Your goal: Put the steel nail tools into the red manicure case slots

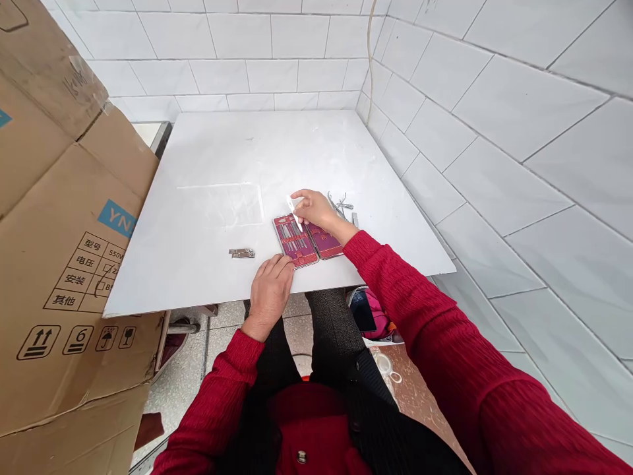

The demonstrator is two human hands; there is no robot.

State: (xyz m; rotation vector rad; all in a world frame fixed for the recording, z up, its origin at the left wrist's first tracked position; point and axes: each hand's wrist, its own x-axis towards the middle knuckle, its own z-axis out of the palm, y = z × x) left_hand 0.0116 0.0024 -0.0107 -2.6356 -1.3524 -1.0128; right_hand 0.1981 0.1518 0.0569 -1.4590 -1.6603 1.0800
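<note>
A manicure case with a dark red lining lies opened out on the white table, near its front edge. Several slim metal tools sit in a row in its left half. Above that half, my right hand is closed in a pinch on a slim white tool, held upright at a slant. My left hand lies at the table's front edge, its outstretched fingertips against the case's near left corner. To the left, apart from the case, lies a metal nail clipper. The right forearm partly covers the case's right half.
Metal nippers and another small metal piece lie beyond the case, right of my hand. A large cardboard box stands along the table's left side. Tiled walls close off the back and right. A bag sits below.
</note>
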